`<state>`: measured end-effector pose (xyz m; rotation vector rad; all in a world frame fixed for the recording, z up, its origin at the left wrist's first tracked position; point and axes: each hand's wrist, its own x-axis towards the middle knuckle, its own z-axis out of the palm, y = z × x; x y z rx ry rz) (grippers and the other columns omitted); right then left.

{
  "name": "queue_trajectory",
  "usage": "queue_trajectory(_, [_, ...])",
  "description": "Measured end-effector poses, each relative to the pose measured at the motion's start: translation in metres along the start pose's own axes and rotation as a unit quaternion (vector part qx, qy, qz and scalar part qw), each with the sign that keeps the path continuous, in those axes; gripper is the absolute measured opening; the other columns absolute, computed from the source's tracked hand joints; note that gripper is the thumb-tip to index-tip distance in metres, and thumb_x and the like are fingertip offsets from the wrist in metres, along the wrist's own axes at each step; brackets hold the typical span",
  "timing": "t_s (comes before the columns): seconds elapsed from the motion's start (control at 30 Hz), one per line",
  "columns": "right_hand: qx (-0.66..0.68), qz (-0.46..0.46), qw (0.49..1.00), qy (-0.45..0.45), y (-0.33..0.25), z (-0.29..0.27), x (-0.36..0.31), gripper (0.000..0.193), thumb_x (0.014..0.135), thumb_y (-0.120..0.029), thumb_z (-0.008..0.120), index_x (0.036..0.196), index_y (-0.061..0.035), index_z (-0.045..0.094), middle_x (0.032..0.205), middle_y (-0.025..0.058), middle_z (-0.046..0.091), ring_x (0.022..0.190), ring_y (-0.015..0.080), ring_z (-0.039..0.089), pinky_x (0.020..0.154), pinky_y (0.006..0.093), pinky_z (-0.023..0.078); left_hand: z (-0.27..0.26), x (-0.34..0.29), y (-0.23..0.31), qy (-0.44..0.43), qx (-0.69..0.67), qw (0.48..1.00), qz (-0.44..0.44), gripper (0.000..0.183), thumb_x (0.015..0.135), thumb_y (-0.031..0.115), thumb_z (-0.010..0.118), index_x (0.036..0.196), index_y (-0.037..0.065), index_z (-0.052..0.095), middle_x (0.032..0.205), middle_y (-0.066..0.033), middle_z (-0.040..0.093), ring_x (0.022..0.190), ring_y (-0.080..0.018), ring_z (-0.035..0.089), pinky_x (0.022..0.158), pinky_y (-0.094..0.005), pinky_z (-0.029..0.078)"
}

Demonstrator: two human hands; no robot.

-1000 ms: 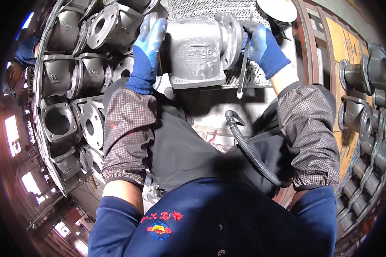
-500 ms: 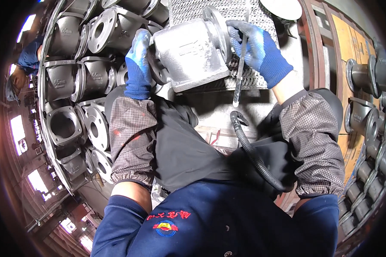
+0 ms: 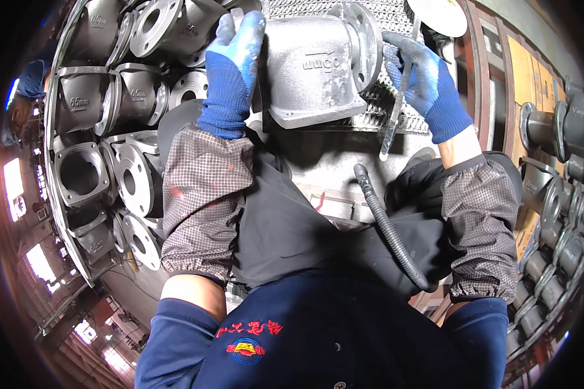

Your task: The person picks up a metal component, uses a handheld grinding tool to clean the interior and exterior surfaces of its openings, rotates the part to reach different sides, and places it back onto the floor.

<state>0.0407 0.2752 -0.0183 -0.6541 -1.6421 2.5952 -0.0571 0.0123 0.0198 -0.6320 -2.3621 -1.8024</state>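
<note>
A grey cast-metal valve body point(image 3: 311, 71) with round end flanges lies across the grated work surface at the top middle. My left hand point(image 3: 235, 71), in a blue glove with a paler palm coating, grips its left end, and that flange is mostly hidden behind the glove. Beside the right flange point(image 3: 368, 47) is my right hand point(image 3: 428, 81), gloved alike, its fingers closed round a thin metal bar point(image 3: 396, 117). The bar slants down, its lower tip hanging in front of the surface's edge. Raised markings show on the casting's upper side.
Similar castings point(image 3: 84, 97) are stacked at the left, with more point(image 3: 551, 129) at the right beside yellowish boards point(image 3: 525, 78). The grated metal surface point(image 3: 396, 104) lies under the valve body. A ribbed black hose point(image 3: 386, 223) curves over my right thigh. A pale round disc point(image 3: 440, 16) sits at the top right.
The valve body has turned so that a different marked side faces up, and it has shifted to the right. Both hands moved right and slightly up with it; the bar stays in my right hand.
</note>
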Motion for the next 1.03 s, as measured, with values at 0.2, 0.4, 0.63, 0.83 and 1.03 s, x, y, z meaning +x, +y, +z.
queue_trajectory(0.2, [-0.006, -0.091, 0.995, 0.046, -0.037, 0.003, -0.02, 0.032, 0.092, -0.012, 0.042, 0.118, 0.0007, 0.058, 0.114, 0.0197, 0.06, 0.088, 0.021, 0.065, 0.079, 0.0261, 0.052, 0.02, 0.009, 0.023, 0.013, -0.071, 0.987, -0.143, 0.058, 0.084, 0.033, 0.069, 0.122, -0.007, 0.052, 0.104, -0.0042, 0.06, 0.094, -0.0101, 0.053, 0.083, -0.0209, 0.042])
queue_trajectory(0.4, [-0.026, -0.101, 0.99, 0.097, -0.057, -0.007, -0.036, 0.037, 0.097, -0.022, 0.039, 0.119, 0.0028, 0.055, 0.1, 0.0151, 0.066, 0.079, 0.0119, 0.063, 0.063, 0.0179, 0.048, 0.049, 0.019, 0.057, -0.082, 0.18, 0.971, -0.137, 0.081, 0.079, 0.045, 0.065, 0.138, -0.002, 0.037, 0.117, -0.015, 0.06, 0.1, -0.0169, 0.059, 0.087, -0.0266, 0.045])
queue_trajectory(0.63, [-0.101, -0.082, 0.986, 0.105, -0.071, -0.002, -0.053, 0.039, 0.096, -0.031, 0.04, 0.114, -0.0026, 0.06, 0.096, 0.0124, 0.068, 0.071, 0.0085, 0.06, 0.051, 0.0156, 0.036, 0.047, 0.006, 0.088, -0.324, 0.251, 0.901, 0.144, 0.068, 0.076, 0.033, 0.067, 0.135, 0.007, 0.045, 0.097, -0.0169, 0.065, 0.086, -0.0323, 0.063, 0.078, -0.0381, 0.051])
queue_trajectory(0.83, [-0.159, -0.068, 0.98, 0.095, -0.062, -0.001, -0.06, 0.031, 0.091, -0.026, 0.05, 0.106, -0.0021, 0.063, 0.084, 0.0074, 0.066, 0.065, 0.0091, 0.06, 0.054, 0.0191, 0.043, 0.057, -0.044, 0.085, -0.458, 0.269, 0.792, 0.302, 0.073, 0.07, 0.022, 0.072, 0.137, 0.016, 0.045, 0.067, -0.0044, 0.06, 0.065, -0.0276, 0.059, 0.067, -0.0394, 0.048])
queue_trajectory(1.03, [-0.278, -0.014, 0.959, 0.045, -0.055, 0.004, -0.064, 0.035, 0.093, -0.036, 0.047, 0.103, -0.0085, 0.066, 0.08, 0.001, 0.058, 0.061, 0.0077, 0.05, 0.055, 0.0182, 0.038, 0.046, -0.04, 0.081, -0.422, 0.123, 0.833, 0.337, 0.085, 0.065, 0.027, 0.075, 0.14, 0.018, 0.038, 0.079, -0.0101, 0.06, 0.078, -0.0317, 0.06, 0.096, -0.0429, 0.042])
